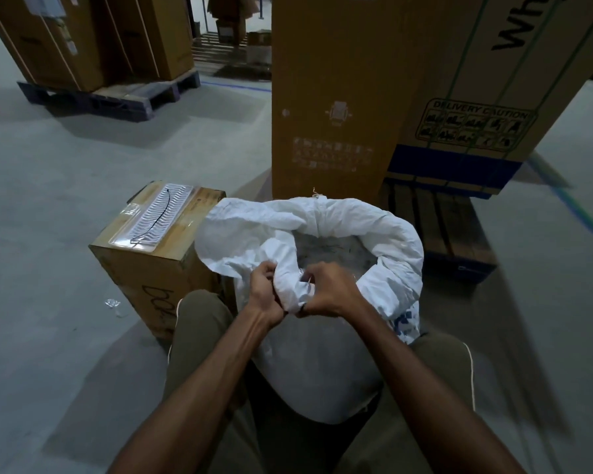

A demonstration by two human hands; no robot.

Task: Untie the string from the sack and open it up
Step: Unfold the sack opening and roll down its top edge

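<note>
A white woven sack (322, 364) stands between my knees, its mouth wide and its rim (394, 234) rolled outward. A clear inner liner (329, 249) with grey contents shows inside. My left hand (264, 292) and my right hand (329, 290) sit side by side at the near edge, both clenched on a bunched fold of the sack's rim. A short frayed bit of tan string (317, 193) sticks up at the far rim. No other string is visible.
A small cardboard box (151, 261) with a plastic-wrapped pad on top stands just left of the sack. Tall cartons (336, 97) on a pallet (439, 227) rise right behind it. More cartons on a pallet (93, 46) stand far left. Grey concrete floor (48, 200) lies around.
</note>
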